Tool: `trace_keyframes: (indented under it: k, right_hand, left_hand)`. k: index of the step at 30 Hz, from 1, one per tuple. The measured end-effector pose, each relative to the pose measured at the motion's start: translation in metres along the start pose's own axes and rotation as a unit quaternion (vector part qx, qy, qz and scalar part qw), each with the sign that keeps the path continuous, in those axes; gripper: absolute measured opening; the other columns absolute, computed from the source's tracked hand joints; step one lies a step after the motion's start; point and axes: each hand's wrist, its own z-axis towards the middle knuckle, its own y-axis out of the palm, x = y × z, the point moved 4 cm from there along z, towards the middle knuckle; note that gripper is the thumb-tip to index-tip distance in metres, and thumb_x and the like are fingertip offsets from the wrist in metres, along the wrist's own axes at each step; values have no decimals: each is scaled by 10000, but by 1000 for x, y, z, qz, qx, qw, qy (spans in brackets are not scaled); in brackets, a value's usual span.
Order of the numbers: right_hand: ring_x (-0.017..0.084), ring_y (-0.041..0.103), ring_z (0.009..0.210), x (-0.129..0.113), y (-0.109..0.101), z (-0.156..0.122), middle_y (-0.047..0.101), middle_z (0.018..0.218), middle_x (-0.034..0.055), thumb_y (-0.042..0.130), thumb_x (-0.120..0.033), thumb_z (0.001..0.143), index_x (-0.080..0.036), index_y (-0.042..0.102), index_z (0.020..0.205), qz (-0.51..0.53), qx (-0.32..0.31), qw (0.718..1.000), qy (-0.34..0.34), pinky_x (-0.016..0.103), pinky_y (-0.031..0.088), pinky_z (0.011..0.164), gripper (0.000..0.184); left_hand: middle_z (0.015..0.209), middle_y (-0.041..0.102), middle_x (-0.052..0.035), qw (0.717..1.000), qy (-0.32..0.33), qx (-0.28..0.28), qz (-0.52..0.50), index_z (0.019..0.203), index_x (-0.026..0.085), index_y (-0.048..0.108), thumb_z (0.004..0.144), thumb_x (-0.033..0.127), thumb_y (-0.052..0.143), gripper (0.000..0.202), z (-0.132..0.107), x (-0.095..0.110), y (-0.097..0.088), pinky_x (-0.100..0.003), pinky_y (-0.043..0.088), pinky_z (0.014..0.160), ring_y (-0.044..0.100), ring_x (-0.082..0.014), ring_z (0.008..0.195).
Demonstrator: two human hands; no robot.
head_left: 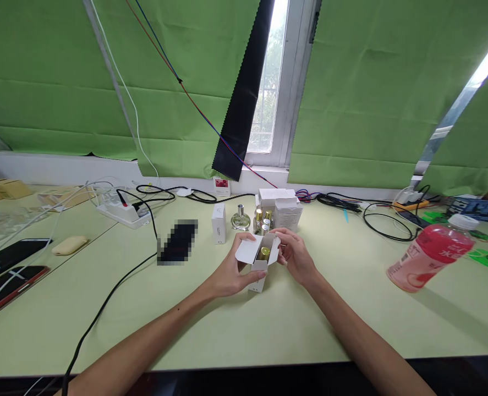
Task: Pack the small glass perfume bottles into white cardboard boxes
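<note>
A small white box (257, 281) stands upright on the table with its top flaps open. Inside it shows the gold cap of a bottle (264, 253); the rest of that bottle is hidden. My left hand (233, 273) wraps around the box from the left, thumb across its near side. My right hand (294, 254) has its fingers closed at the right-hand flap. Just behind stand several small perfume bottles (258, 215) with gold and silver caps, partly covered by my hands. A round glass perfume bottle (240, 219) is to their left, beside a closed white box (218, 224).
More white boxes (288, 213) stand behind the bottles. A pink drink bottle (429, 256) is on the right. Leftward lie a pixelated dark object (178, 242), a power strip (124, 212), phones (10, 286) and a black cable (111, 291). Cables run along the back.
</note>
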Motion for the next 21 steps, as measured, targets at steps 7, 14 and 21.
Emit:
trace_keyframes:
  k: [7,14,21]
  right_hand:
    - [60,416,366,-1,4,0,539,491,-62,763,-395,767,-159,712,895,-5,-12,1000,-13,192,288,368,274]
    - [57,408,376,0,5,0,559,510,-58,778,-453,765,-169,682,907,-37,-7,999,-7,191,284,371,332]
    - [58,403,384,3,4,0,569,518,-53,781,-490,776,-173,669,922,-54,-9,998,-8,195,289,378,367]
  left_hand:
    - [1030,495,-15,1000,6,10,1,1244,281,345,817,350,790,621,1,4,-4,-256,396,779,512,-169,910]
    - [990,500,-22,996,0,47,73,1233,255,441,868,560,670,527,1,8,-8,-261,350,697,475,-172,819]
    - [1070,568,-44,993,-33,70,88,1199,258,500,940,709,414,528,0,12,-10,-306,406,788,529,-216,903]
